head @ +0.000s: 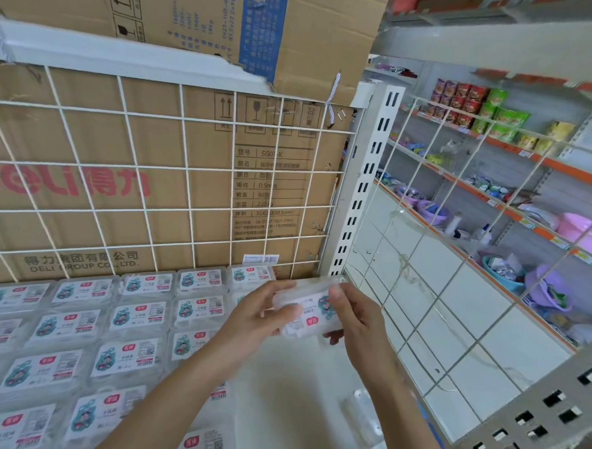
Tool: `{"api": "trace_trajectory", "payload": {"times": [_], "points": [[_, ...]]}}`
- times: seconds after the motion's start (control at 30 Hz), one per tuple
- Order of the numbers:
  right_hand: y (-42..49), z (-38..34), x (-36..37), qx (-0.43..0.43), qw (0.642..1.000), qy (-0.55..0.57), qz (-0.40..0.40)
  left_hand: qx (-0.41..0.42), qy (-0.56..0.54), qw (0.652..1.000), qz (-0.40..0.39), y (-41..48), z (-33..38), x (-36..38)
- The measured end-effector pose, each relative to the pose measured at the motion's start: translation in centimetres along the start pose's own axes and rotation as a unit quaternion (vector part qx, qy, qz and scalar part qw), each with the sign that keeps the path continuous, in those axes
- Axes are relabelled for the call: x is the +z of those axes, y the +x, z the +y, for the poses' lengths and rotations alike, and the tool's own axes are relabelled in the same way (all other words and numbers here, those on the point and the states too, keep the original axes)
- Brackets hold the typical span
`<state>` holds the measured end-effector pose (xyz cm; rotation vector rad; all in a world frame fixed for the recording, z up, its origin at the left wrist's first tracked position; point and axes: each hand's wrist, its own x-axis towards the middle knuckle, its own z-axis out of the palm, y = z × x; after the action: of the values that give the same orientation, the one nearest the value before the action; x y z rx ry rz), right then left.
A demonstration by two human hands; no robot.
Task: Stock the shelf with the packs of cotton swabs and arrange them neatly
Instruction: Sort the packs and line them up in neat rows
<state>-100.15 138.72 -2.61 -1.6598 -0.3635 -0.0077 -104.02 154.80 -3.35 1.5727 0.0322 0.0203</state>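
Note:
A clear plastic pack of cotton swabs (pixel 309 311) with a white, teal and red label is held above the white shelf (pixel 296 396), near its back right corner. My left hand (pixel 264 312) grips the pack's left end, thumb on top. My right hand (pixel 351 316) grips its right end with curled fingers. The pack's label faces up and is turned upside down to me. Several identical packs (pixel 76 336) lie flat in neat rows and columns over the left and middle of the shelf, labels up.
A white wire grid (pixel 187 170) backs the shelf, with brown cardboard boxes (pixel 118 187) behind and above it. A second wire grid (pixel 440 266) and a slotted metal post (pixel 365 180) close the right side. Another aisle's shelves (pixel 512 187) hold goods beyond.

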Motion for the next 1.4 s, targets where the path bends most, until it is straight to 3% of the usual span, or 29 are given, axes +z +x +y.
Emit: {"api": "trace_trajectory", "payload": {"times": [0.07,0.13,0.2,0.27,0.37,0.47,0.53,0.6,0.67,0.7,0.77,0.83,0.9,1.1,1.2,1.4], "points": [[0.2,1.1,-0.3,0.031,0.999,0.009,0.026,0.006,-0.027,1.0,0.013,-0.2,0.1,-0.1],[0.9,2.9,-1.5,0.062,0.989,-0.125,0.052,0.0,-0.04,0.998,0.04,-0.4,0.0,-0.7],[1.5,4.6,-2.6,0.101,0.908,-0.408,0.003,-0.013,-0.051,0.996,0.066,-0.8,-0.3,-1.6],[1.7,5.8,-2.8,0.115,0.831,-0.542,-0.044,-0.028,-0.053,0.994,0.087,-1.3,-0.5,-2.3],[1.5,6.5,-1.8,0.1,0.792,-0.6,-0.051,-0.044,-0.056,0.991,0.111,-2.0,-0.7,-2.9],[1.2,6.7,-1.0,0.093,0.791,-0.604,-0.026,-0.055,-0.048,0.989,0.127,-2.4,-0.8,-3.2],[1.0,6.6,-0.5,0.087,0.81,-0.579,-0.026,-0.052,-0.042,0.988,0.137,-2.6,-0.7,-3.5],[0.9,6.0,-0.2,0.1,0.878,-0.468,-0.01,-0.051,-0.033,0.988,0.145,-2.7,-0.7,-3.5],[1.1,4.4,-0.2,0.16,0.973,-0.165,0.026,-0.057,-0.04,0.985,0.16,-2.8,-0.7,-3.6],[1.3,3.7,-0.3,0.191,0.981,0.007,0.031,-0.062,-0.047,0.982,0.172,-2.8,-0.8,-3.7],[1.4,2.6,-0.7,0.252,0.93,0.269,-0.003,-0.077,-0.066,0.977,0.189,-2.9,-0.9,-3.8],[1.3,1.7,-0.6,0.278,0.875,0.393,-0.049,-0.083,-0.086,0.975,0.189,-3.0,-0.8,-4.0],[1.1,1.1,-0.1,0.267,0.854,0.441,-0.068,-0.081,-0.111,0.973,0.185,-3.1,-0.7,-4.1],[0.8,0.3,1.3,0.253,0.892,0.375,-0.007,-0.085,-0.137,0.969,0.188,-3.3,-0.5,-4.2],[0.5,0.3,1.3,0.242,0.894,0.377,0.017,-0.096,-0.152,0.962,0.207,-3.2,-0.5,-4.2],[-0.6,-0.2,3.6,0.16,0.91,0.377,-0.059,-0.069,-0.214,0.954,0.199,-3.3,-0.4,-3.8]]}}
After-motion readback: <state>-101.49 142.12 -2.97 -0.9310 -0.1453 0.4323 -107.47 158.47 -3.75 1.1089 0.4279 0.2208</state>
